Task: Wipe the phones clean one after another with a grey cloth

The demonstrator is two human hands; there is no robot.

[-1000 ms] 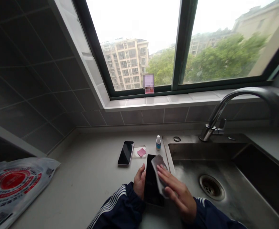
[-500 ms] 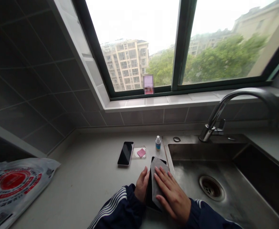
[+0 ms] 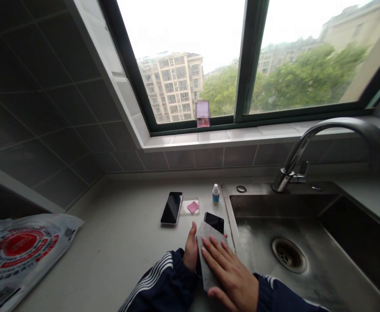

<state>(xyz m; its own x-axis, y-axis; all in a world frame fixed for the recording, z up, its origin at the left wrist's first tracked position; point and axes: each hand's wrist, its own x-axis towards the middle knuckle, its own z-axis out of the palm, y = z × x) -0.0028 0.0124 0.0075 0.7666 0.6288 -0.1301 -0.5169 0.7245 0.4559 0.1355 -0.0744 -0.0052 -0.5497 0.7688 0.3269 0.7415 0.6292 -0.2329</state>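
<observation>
My left hand [image 3: 191,249] is closed round the left side of a black smartphone [image 3: 214,222], thumb along its edge. A thin grey cloth [image 3: 207,273] covers much of the screen; the phone's top end shows beyond it. My right hand [image 3: 227,268] lies flat on the cloth with fingers stretched out, pressing it to the phone. Another smartphone [image 3: 172,208] with a dark screen lies on the counter beyond my left hand. Beside it is a clear phone case [image 3: 185,206] with a small pink paper [image 3: 193,207] on it. A small white-capped bottle [image 3: 215,195] stands near the sink.
To the right is a steel sink [image 3: 248,242] with a curved faucet [image 3: 287,167] behind it. A printed plastic bag [image 3: 21,255] lies at the left of the counter [image 3: 112,251]. A window [image 3: 183,65] with a sill is at the back.
The cloth and my right hand have slid down and slightly left over the phone, baring more of its top end. My left hand still holds the phone.
</observation>
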